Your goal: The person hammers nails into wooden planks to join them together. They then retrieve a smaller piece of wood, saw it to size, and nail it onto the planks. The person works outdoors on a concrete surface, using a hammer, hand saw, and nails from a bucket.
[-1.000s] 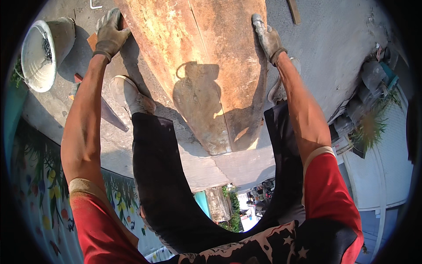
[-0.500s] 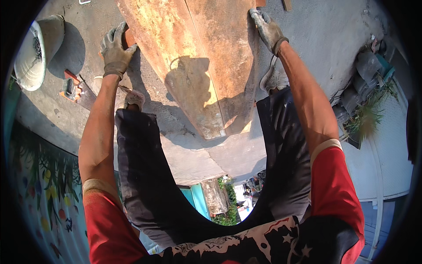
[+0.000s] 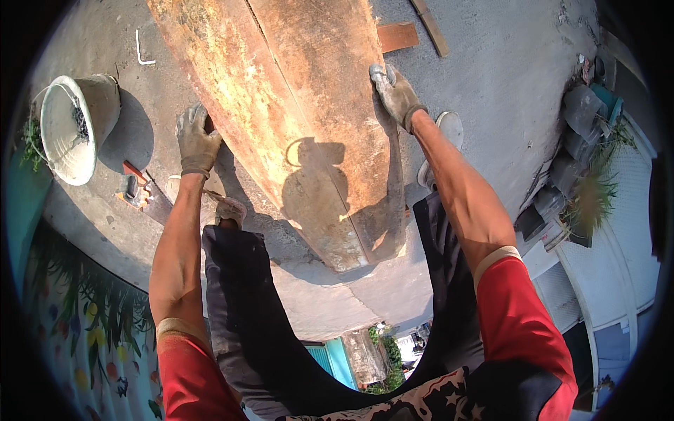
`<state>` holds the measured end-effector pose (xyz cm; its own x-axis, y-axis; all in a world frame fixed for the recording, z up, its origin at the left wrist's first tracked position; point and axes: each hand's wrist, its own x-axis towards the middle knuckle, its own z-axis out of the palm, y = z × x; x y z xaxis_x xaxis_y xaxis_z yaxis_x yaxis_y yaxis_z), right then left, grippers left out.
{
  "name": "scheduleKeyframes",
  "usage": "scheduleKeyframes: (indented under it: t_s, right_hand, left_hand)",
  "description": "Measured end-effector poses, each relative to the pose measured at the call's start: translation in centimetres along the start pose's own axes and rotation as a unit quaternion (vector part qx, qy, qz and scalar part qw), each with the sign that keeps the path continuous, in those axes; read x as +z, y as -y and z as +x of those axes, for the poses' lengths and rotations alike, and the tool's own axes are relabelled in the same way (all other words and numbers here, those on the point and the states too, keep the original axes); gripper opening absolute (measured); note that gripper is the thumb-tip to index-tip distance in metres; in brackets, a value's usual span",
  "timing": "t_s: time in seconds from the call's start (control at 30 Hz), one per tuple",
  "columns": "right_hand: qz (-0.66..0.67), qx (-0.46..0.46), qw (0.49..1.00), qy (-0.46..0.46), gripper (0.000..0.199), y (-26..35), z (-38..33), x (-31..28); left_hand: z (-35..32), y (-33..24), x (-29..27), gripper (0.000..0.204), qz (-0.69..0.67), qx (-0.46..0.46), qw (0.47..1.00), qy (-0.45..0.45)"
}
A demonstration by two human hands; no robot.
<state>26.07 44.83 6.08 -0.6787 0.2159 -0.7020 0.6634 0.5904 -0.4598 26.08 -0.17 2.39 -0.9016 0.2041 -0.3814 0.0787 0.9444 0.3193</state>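
Observation:
A large weathered wooden board (image 3: 323,91) with a seam down its length lies before me, between my feet, its narrower near end pointing at me. My left hand (image 3: 198,139), in a dirty work glove, is at its left edge, with the fingertips partly hidden there. On the opposite edge my right hand (image 3: 397,97), gloved too, grips with its fingers bent against the side. The underside of the board is hidden. My shadow falls across its surface.
A pale bucket (image 3: 98,126) lies tipped at the left, near a handled trowel-like tool (image 3: 131,186). A white angled rod (image 3: 143,52) is farther back. Beyond my right hand lie a reddish slab (image 3: 397,36) and a wooden strip (image 3: 430,28). Dark pots (image 3: 579,112) and plants (image 3: 597,186) line the right.
The view has shifted, so the board, bucket and both hands sit lower in it. A reddish block beside my left hand is now mostly hidden. Both hands stay at the board's edges.

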Motion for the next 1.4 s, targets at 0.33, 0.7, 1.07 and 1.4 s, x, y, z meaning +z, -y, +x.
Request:
scheduleKeyframes:
  t_s: [0.33,0.7,1.07,1.4]
  right_hand:
    - [-0.054,-0.035,0.996,0.06,0.069,0.0,0.8,-0.8]
    - [-0.228,0.02,0.964,-0.133,0.061,2.6,3.5,-7.7]
    - [-0.294,-0.028,0.951,-0.089,0.036,6.7,8.3,-15.1]
    - [0.013,0.181,0.969,-0.168,0.03,8.8,-12.8,-10.8]
  left_hand:
    - [-0.1,1.0,-0.2,0.066,0.021,0.011,1.0,0.013]
    - [-0.7,0.8,-0.7,0.071,0.011,-0.001,1.0,0.015]
    - [-2.4,0.8,-6.6,0.078,-0.074,-0.054,0.996,0.015]
    - [0.8,12.6,-24.4,0.033,-0.223,-0.119,0.946,-0.202]
